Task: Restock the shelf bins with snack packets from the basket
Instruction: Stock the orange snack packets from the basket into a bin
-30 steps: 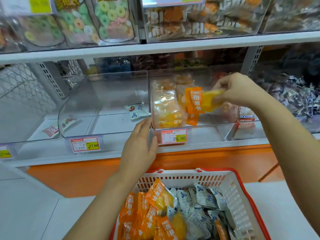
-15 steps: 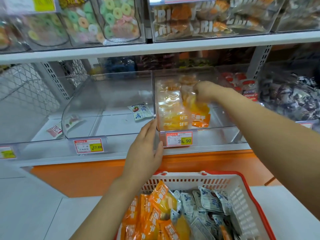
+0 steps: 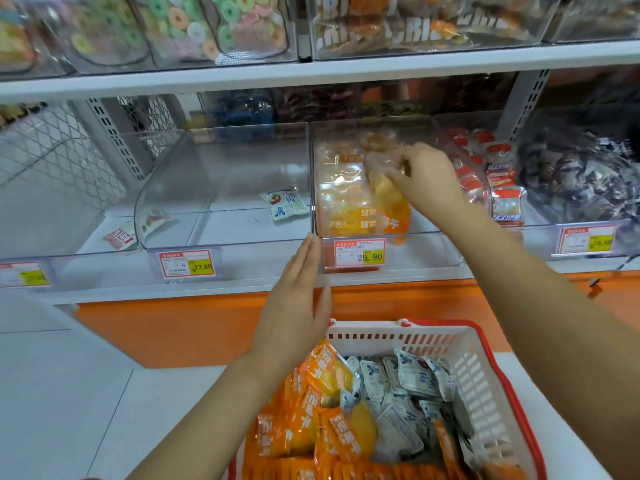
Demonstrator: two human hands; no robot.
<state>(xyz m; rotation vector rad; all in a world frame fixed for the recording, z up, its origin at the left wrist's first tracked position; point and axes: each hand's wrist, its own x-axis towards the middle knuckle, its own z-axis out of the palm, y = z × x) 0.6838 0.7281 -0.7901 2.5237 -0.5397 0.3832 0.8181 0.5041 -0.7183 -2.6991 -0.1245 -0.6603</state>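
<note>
At the front-left corner of the clear plastic shelf bin (image 3: 433, 251), the right hand (image 3: 427, 178) pinches an orange-yellow snack packet (image 3: 389, 199), probably light and crinkly, by its top edge. The straight-fingered left hand (image 3: 294, 306) touches the bin.

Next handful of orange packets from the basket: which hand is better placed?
Left. The left hand is open at the bin front corner, just above the basket; the right hand is inside the bin, pinching an orange packet.
</note>
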